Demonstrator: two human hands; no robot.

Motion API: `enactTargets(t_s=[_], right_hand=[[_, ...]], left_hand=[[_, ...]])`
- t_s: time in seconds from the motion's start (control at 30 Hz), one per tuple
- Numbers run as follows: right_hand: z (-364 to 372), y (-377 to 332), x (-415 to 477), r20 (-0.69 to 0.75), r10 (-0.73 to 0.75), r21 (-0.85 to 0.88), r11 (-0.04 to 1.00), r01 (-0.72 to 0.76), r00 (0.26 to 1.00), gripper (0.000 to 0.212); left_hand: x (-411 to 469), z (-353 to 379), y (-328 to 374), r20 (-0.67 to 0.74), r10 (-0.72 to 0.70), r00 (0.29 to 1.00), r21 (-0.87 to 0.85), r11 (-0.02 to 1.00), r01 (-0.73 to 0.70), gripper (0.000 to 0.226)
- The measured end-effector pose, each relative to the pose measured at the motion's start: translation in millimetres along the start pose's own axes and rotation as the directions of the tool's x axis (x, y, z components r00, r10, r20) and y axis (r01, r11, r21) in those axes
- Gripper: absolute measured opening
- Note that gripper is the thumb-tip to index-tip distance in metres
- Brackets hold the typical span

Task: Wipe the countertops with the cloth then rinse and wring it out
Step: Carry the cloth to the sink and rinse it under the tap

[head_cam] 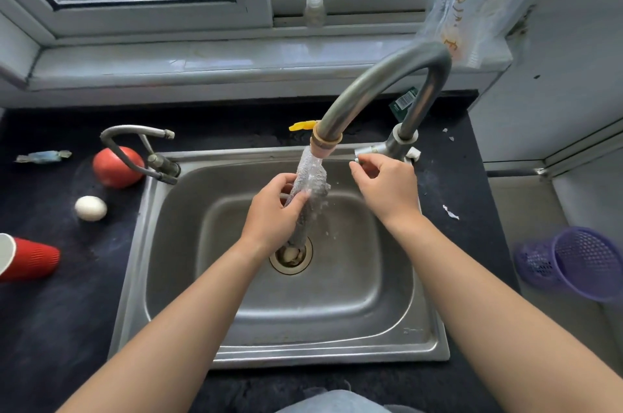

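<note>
left hand point(273, 206) grip wrapped round the wet cloth point(312, 176) under the running tap point(381, 88) | right hand point(387, 186) grip pinching the tap lever point(366, 150) | both over the sink point(337, 294)

Plastic bag point(485, 1): gold lettering, approx. "IDR" made out; rest lost in creases, illegible.
Green tag point(403, 104): barcode seen; digits too small to be read.
</note>
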State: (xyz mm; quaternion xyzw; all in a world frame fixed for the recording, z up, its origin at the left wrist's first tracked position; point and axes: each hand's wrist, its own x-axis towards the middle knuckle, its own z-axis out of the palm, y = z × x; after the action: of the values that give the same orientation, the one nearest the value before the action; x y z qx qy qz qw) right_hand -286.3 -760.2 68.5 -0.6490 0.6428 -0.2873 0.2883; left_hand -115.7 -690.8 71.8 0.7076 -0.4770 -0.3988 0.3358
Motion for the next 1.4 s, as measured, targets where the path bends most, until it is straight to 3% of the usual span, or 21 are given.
enactTargets(t_s=[0.23,0.3,0.43,0.5,0.57,0.73,0.83,1.03,1.13,1.23,1.33,1.4], right_hand=[[-1.0,-3.1,-20.9,0.045,0.077,0.099,0.992,-0.081,0.996,0.019],[9.8,-5.4,-33.1,0.192,0.085,0.141,0.983,-0.113,0.978,0.024],[39.5,-15.8,-37.2,0.482,0.181,0.237,0.915,-0.327,0.857,0.052],[50.3,-19.9,-34.8,0.531,0.181,0.275,0.887,-0.370,0.828,0.042],[57.0,-21.1,-32.5,0.549,0.142,0.300,0.886,-0.352,0.824,0.028],[53.5,-24.1,-31.4,0.540,0.101,0.356,0.872,-0.335,0.836,0.015],[47.8,-23.6,-33.2,0.536,0.055,0.356,0.890,-0.285,0.842,0.021],[46.8,-0.4,-31.8,0.524,0.120,0.383,0.851,-0.359,0.843,0.019],[49.3,5.7,-30.0,0.455,0.206,0.388,0.830,-0.401,0.866,0.021],[52.4,6.1,-29.2,0.477,0.291,0.358,0.798,-0.485,0.829,0.023],[58.9,8.0,-35.6,0.599,0.319,0.269,0.783,-0.560,0.734,0.035],[64.2,12.5,-42.7,0.660,0.353,0.306,0.680,-0.666,0.664,0.025]], left_hand=[[-1.1,7.6,0.2,0.011,-0.036,0.999,0.037,0.999,0.035,0.013],[-4.3,7.0,-1.6,0.017,-0.049,0.999,0.069,0.996,0.047,0.012],[-11.6,-0.1,-9.1,0.046,-0.008,0.999,0.141,0.990,0.001,0.014],[-13.6,-6.3,-15.8,0.075,-0.002,0.997,0.179,0.984,-0.011,0.016],[-14.1,-11.7,-23.8,0.090,-0.013,0.996,0.142,0.990,0.000,0.016],[-8.0,-14.5,-24.2,-0.057,-0.132,0.990,-0.116,0.985,0.125,0.027],[-4.6,-8.9,-18.3,0.056,-0.156,0.986,-0.073,0.984,0.160,0.029],[-3.7,1.4,-16.5,-0.032,-0.145,0.989,0.030,0.989,0.146,0.021],[-6.9,5.4,-12.7,-0.050,-0.152,0.987,-0.063,0.987,0.149,0.020],[-7.6,9.7,-12.7,0.013,-0.245,0.969,-0.239,0.941,0.241,0.015],[-5.7,12.2,-12.5,0.077,-0.331,0.940,-0.516,0.794,0.322,0.011],[-4.7,8.2,-11.2,0.091,-0.375,0.922,-0.603,0.716,0.351,0.015]])
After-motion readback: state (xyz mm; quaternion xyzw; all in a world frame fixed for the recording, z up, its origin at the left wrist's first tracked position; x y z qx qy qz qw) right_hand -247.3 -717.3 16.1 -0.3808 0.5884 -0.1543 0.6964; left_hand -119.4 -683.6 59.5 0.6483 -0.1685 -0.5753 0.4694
